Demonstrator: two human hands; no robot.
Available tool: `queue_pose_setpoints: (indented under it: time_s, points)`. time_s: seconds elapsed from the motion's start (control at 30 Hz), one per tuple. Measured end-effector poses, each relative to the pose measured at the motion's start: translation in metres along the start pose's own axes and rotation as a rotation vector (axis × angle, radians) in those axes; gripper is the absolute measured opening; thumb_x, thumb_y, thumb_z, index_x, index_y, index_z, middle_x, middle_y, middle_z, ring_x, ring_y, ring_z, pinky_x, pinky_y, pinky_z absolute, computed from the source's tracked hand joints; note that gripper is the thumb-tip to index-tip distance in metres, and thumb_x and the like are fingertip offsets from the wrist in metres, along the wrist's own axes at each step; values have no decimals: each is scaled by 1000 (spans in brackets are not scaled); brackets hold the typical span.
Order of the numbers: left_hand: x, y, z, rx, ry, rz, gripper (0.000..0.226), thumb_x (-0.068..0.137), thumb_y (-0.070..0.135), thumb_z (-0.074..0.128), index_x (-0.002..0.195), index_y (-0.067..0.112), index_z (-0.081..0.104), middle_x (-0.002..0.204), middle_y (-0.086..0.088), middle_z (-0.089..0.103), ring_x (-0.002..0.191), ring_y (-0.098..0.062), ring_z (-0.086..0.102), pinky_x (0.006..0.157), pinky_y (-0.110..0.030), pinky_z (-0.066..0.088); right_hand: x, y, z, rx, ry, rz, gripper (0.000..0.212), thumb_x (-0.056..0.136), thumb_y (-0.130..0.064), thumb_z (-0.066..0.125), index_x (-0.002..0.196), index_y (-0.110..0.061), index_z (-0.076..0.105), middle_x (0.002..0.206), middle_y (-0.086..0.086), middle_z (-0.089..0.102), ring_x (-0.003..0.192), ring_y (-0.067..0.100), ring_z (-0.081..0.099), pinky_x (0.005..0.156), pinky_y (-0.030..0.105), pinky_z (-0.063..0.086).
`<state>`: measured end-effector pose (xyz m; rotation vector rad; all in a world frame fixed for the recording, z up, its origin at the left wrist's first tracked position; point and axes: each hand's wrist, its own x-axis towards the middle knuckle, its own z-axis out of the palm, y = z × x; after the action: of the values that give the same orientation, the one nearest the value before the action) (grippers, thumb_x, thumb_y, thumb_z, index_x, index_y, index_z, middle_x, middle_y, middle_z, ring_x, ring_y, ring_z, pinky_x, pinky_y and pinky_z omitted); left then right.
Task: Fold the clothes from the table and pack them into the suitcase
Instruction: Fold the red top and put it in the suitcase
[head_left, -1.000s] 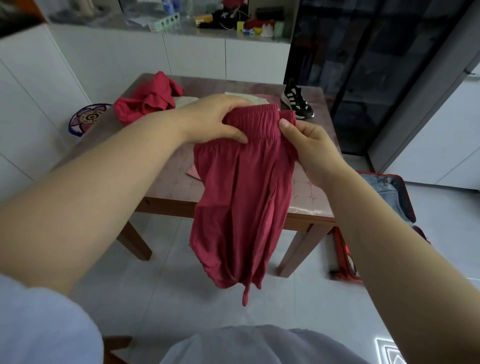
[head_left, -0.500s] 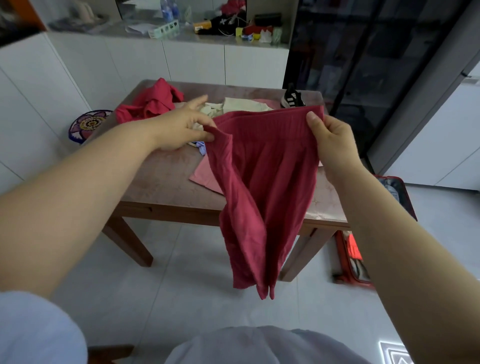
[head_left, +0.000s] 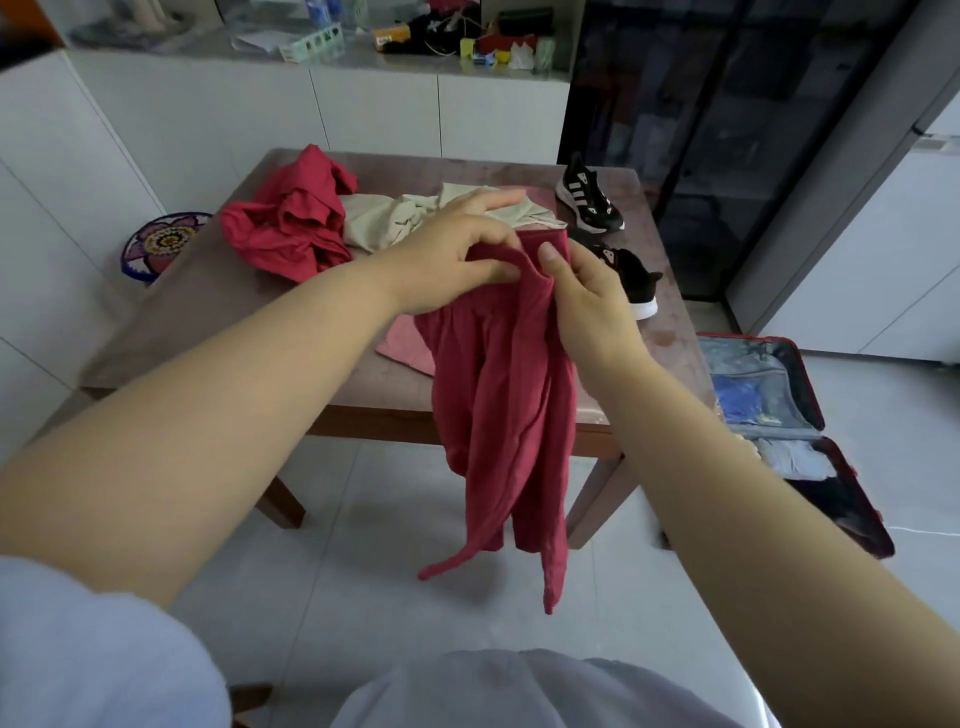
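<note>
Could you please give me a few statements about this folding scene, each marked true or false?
1. The left hand and the right hand both grip the red trousers at the waistband. True.
2. The suitcase is closed. False: it lies open on the floor, right of the table.
3. Two black sneakers sit on the table. True.
4. The beige garment is folded inside the suitcase. False: it lies crumpled on the table beside a crumpled red garment.
</note>
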<state>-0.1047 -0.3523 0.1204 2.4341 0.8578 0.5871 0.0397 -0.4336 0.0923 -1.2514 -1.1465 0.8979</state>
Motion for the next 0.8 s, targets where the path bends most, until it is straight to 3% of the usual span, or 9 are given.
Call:
queue_pose_setpoints:
  time_s: [0.07,0.17,0.3,0.43,0.57,0.67,0.73,0.8]
  points:
    - [-1,4,0,-74,3,11,10,88,18,63,93,27,64,142,9,37,129,2,28,99,3,14,-4,-1,-4,14,-55,7,24,101,-20,41,98,-23,64,103,4,67,102,18,61,101,44,45]
    - [0,8,2,-134,-27,34,8,88,21,63,89,28,65,128,11,54,124,-4,47,109,-20,31,-11,1,-9,42,-129,42,27,103,-19,36,109,-21,62,108,2,65,108,14,59,103,37,44]
    - [1,10,7,-54,-19,27,16,88,24,63,99,14,69,103,-1,69,100,-14,62,94,-37,46,-16,0,-13,-34,-108,94,39,103,-37,31,112,-19,65,114,3,66,114,14,58,106,37,42]
    - [0,13,16,55,34,69,29,83,33,57,100,12,69,103,0,68,101,-15,59,95,-38,43,-17,3,-14,-286,-128,-42,53,78,-57,58,110,-15,64,103,1,68,102,17,63,93,41,49]
    - [-3,12,19,11,53,73,17,82,28,67,93,16,63,115,0,64,106,-16,57,96,-32,42,-14,8,-23,-335,-50,-92,23,82,-13,69,105,-12,67,92,5,69,92,29,65,85,48,51]
    - [-11,9,13,-83,99,-26,51,70,32,80,105,20,44,125,5,51,95,-12,59,86,-26,45,-16,7,-29,-270,-39,-85,19,82,-5,68,98,-14,68,89,7,69,86,27,66,84,45,54]
    - [-16,0,9,-47,97,-106,86,55,46,82,125,22,38,130,4,45,108,-11,54,96,-29,41,-19,5,-31,-216,-28,-72,19,82,-2,68,91,-18,66,84,3,66,80,18,64,81,38,56]
    - [-23,-9,10,-61,69,-228,107,49,47,83,139,28,28,137,3,40,122,-9,43,104,-30,36,-20,2,-35,-152,-28,-73,20,82,0,68,89,-19,65,83,1,65,78,12,64,74,28,57]
